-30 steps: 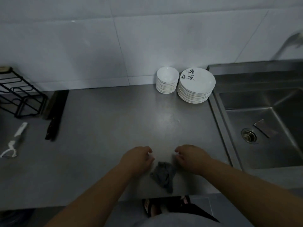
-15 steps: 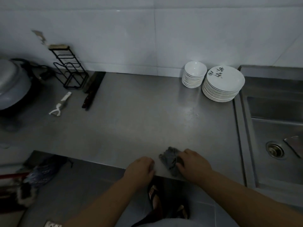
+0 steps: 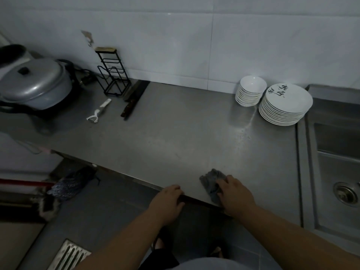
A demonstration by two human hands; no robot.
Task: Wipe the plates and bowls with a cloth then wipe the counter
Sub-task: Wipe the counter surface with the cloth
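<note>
- One cloth [image 3: 212, 184], grey and crumpled, lies on the steel counter [image 3: 175, 137] at its front edge, toward the right end.
- The right hand [image 3: 234, 195] lies on the right part of the cloth. Its fingers are bent over the cloth and the thumb is against it, so it grips the cloth.
- The left hand [image 3: 167, 199] is just to the left of the cloth and does not touch it. Its fingers curl over the front edge of the counter and the thumb is below the edge.
- One stack of white bowls [image 3: 251, 93] stands at the back edge, near the right corner. The rims are too close together to count exactly.
- One stack of white plates [image 3: 284, 105] stands just beside the bowls, at the right edge. The top plate has dark writing on it.
- One sink [image 3: 331, 145] with one drain [image 3: 345, 193] is to the right of the counter.
- Near the back left corner there are one black wire rack [image 3: 113, 73], one white peeler [image 3: 99, 112] and a dark knife [image 3: 134, 100]; I cannot tell if it is one or two.
- One grey pot [image 3: 33, 82] with a lid stands at the left end.
</note>
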